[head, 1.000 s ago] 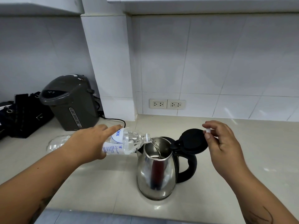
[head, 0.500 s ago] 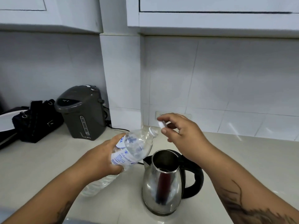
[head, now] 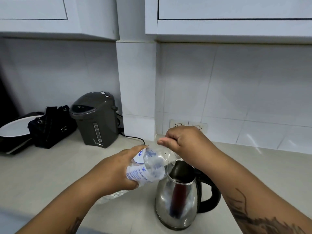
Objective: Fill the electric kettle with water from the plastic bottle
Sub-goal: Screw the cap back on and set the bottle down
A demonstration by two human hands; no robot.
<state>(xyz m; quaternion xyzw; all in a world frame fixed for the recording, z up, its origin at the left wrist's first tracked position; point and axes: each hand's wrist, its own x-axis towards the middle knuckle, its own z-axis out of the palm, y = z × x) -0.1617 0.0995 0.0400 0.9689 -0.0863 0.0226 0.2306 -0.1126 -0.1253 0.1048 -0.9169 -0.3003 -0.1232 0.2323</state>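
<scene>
Two hands (head: 118,171) (head: 187,142) hold bottle (head: 152,168) over kettle (head: 177,201), dispenser (head: 96,119) behind.

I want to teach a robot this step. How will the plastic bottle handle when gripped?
The bottle looks thin-walled and clear, so it likely dents under the left hand. It seems nearly empty, so probably light. Laid down, its round body would likely roll.

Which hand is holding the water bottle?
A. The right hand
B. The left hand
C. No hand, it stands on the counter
B: the left hand is wrapped around the bottle, which is tilted above the kettle, while the right hand is at the bottle's neck.
</scene>
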